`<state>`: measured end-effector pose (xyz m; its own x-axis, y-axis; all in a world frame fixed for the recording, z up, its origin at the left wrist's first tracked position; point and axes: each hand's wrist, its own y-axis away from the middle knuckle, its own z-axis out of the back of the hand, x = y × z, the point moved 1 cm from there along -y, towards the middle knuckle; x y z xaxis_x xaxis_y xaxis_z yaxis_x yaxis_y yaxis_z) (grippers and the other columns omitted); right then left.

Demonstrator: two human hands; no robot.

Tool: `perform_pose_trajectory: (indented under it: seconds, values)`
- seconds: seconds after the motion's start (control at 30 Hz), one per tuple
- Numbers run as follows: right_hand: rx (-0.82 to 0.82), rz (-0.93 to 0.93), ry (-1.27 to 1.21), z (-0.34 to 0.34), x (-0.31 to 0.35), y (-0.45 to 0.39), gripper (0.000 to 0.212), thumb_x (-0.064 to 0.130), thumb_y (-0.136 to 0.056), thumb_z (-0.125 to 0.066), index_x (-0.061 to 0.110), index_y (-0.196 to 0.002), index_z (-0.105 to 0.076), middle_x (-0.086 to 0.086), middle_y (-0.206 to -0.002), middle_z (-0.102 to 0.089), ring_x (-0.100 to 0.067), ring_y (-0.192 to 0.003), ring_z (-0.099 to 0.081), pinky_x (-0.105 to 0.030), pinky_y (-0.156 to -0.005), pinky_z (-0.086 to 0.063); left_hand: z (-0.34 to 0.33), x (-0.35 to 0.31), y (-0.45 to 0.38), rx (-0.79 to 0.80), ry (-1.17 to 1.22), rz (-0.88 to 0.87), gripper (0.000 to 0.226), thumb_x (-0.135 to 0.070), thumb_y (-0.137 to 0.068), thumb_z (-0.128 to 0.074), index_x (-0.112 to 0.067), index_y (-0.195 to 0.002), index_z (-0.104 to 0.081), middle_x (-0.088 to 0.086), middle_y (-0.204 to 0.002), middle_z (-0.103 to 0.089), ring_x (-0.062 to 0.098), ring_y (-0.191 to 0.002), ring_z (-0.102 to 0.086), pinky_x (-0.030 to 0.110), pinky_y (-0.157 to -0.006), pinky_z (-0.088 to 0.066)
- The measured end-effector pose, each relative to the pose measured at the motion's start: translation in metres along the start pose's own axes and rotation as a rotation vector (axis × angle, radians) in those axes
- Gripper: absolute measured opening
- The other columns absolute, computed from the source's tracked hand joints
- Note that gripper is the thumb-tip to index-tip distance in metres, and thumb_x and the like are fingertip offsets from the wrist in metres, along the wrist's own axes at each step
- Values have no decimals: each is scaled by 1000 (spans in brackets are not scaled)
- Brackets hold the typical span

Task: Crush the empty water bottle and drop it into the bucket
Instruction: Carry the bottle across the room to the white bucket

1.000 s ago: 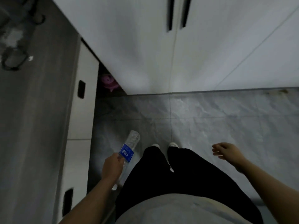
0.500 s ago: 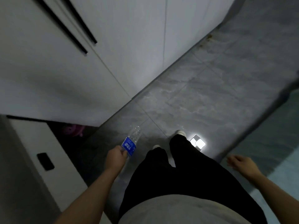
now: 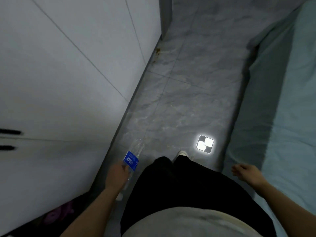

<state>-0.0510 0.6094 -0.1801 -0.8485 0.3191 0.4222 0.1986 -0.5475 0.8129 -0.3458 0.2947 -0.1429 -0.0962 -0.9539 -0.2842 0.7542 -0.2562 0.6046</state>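
Observation:
A clear plastic water bottle (image 3: 133, 157) with a blue label points forward and down over the grey tiled floor. My left hand (image 3: 116, 175) is closed around its lower part, beside my left leg, with the bottle's cap end hidden under the hand. My right hand (image 3: 246, 173) hangs at my right side with fingers loosely curled and nothing in it. No bucket is in view.
White wardrobe doors (image 3: 68, 82) with black handles run along the left. A bed with a pale green sheet (image 3: 282, 117) lines the right. Between them lies a narrow marble-tile aisle (image 3: 188, 82) with a bright light reflection (image 3: 204, 144). A pink object (image 3: 56, 214) sits low at left.
The view has swung to the right, from facing the wardrobe to looking down the aisle beside the bed. My left hand keeps hold of the bottle. The right hand stays at my side.

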Motion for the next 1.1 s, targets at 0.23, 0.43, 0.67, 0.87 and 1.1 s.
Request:
perform_pose_trajectory:
  seconds: [0.23,0.43,0.67,0.87,1.1]
  values:
    - [-42,29,-111,40,59,-48,29,4,-93,-40,-16,-106,-58,-30,-105,-63,-11,-57,-62,-14,-50,-47,13,-62,-50,3,-78,-25,14,-9,-85,-55,2,-78,-61,25,-83,-68,23,-66,-53,27,-62,-34]
    - [-61,-27,-103,67,98,-93,28,3,-93,-42,-16,-104,-59,-31,-103,-64,-29,-76,-59,-4,-47,-44,40,-131,-130,21,-165,-114,14,-11,-86,-53,-1,-78,-61,24,-85,-69,29,-74,-61,27,-63,-36]
    - [-190,-140,-229,103,147,-124,26,6,-92,-44,-6,-81,-65,-24,-86,-65,-7,-51,-63,-30,-57,-44,78,-269,-237,84,-264,-281,20,-12,-87,-50,5,-84,-62,25,-91,-69,33,-82,-63,26,-65,-36]
    - [-228,-255,-301,155,181,-165,22,8,-93,-44,0,-86,-63,-23,-92,-64,-30,-80,-58,-30,-65,-42,91,-425,-318,89,-359,-440,25,-14,-89,-47,6,-86,-62,24,-88,-66,35,-84,-62,34,-70,-43]
    - [-236,-239,-331,264,268,-268,25,7,-91,-48,-11,-84,-64,-23,-87,-65,-31,-77,-58,-39,-74,-43,83,-576,-389,90,-338,-406,21,-12,-88,-50,1,-77,-61,20,-79,-65,25,-67,-55,27,-62,-36]
